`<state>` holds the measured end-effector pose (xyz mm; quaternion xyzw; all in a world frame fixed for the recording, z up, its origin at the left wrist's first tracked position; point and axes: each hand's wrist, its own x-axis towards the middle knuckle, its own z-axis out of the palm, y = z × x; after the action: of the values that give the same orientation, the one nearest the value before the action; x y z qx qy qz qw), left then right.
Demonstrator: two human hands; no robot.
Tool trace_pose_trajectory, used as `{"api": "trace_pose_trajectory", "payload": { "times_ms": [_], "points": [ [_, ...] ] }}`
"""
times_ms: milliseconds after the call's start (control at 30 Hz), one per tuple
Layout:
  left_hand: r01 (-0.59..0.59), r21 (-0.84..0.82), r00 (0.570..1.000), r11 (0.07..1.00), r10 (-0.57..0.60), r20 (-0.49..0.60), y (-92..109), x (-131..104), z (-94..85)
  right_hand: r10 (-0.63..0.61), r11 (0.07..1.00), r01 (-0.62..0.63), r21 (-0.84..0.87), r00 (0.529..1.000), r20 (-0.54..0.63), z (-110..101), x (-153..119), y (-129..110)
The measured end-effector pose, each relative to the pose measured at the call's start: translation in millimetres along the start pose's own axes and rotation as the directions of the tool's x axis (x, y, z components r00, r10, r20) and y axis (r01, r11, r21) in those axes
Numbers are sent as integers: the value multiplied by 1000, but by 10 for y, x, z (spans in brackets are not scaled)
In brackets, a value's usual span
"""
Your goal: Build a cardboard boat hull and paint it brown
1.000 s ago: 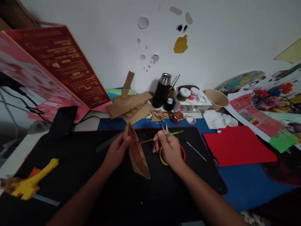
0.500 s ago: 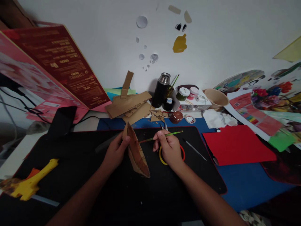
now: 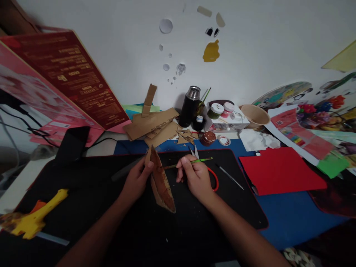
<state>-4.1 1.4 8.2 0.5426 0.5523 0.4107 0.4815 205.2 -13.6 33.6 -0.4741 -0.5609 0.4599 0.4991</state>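
My left hand [image 3: 139, 175] grips the side of a small boat-shaped cardboard piece [image 3: 161, 183], tilted so that its hollow inside, coated reddish brown, faces right. Pinched in my right hand [image 3: 196, 178] is a thin green paintbrush [image 3: 204, 160]. Its tip points left and reaches the inner wall of the cardboard boat. Under my right hand lies a pair of scissors [image 3: 216, 181], its handles partly hidden by the hand. Beyond, an uncapped jar of brown paint [image 3: 208, 138] stands beside its lid [image 3: 224, 140].
Cardboard scraps [image 3: 152, 124], a black flask [image 3: 190, 107] and paint jars on a white box [image 3: 233, 120] line the wall. A pen [image 3: 230, 177] and red paper [image 3: 280, 172] lie at right. A yellow glue gun [image 3: 41, 215] and a phone [image 3: 72, 144] are at left.
My right hand has shifted slightly left with the paintbrush, whose tip has moved further inside the cardboard boat. My left hand keeps its hold with little movement.
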Motion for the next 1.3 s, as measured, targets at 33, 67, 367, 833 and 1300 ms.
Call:
{"api": "trace_pose_trajectory", "payload": {
  "times_ms": [33, 67, 367, 833, 1300],
  "points": [
    [-2, 7, 1000, 1000, 2, 1, 3, 0, 0, -17, 999, 17, -32, 1000, -1, -3, 9, 13],
    [-2, 13, 1000, 1000, 2, 0, 6, 0, -2, -28, 998, 28, -56, 1000, -7, -14, 17, 26],
    [12, 0, 1000, 1000, -12, -1, 22, 3, -4, 33, 997, -27, 79, 996, -77, -63, 25, -6],
    [-9, -9, 1000, 1000, 9, 12, -2, 9, 15, 19, 1000, -18, 24, 999, -44, -39, 21, -17],
    [-3, 1, 1000, 1000, 4, -7, -6, 0, -13, 18, 1000, -18, 12, 1000, -19, -39, -16, 16]
  ]
}}
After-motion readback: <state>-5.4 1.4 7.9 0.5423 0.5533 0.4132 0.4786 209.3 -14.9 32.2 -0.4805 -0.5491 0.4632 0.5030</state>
